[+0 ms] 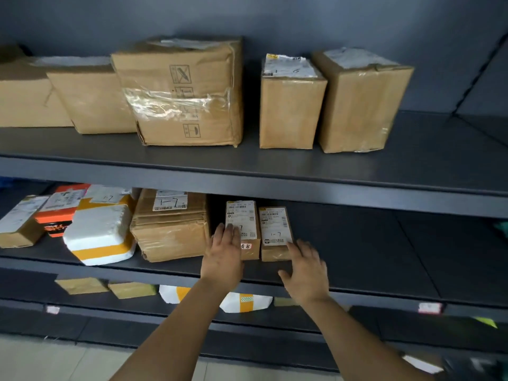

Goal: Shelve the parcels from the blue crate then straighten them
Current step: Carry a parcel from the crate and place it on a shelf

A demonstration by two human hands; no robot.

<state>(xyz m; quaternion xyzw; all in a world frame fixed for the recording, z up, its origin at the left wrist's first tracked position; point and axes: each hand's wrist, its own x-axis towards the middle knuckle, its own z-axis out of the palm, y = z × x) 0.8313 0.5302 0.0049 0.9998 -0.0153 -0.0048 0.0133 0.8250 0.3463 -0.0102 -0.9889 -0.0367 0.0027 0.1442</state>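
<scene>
Two small brown parcels stand side by side on the dark grey middle shelf [371, 248]: the left parcel [248, 213] and the right parcel [276, 229], whose white label reads "1-7" by hand. The same "1-7" marks the creased carton [170, 232] at their 9 o'clock. The left hand [224, 257] lies flat, fingers straight, on the left parcel's label. The right hand [306, 273], fingers spread, seems to touch the right parcel's near corner, though blur hides contact. Brown cartons [291, 111] line the shelf at 12 o'clock, against a grey wall [275, 17].
</scene>
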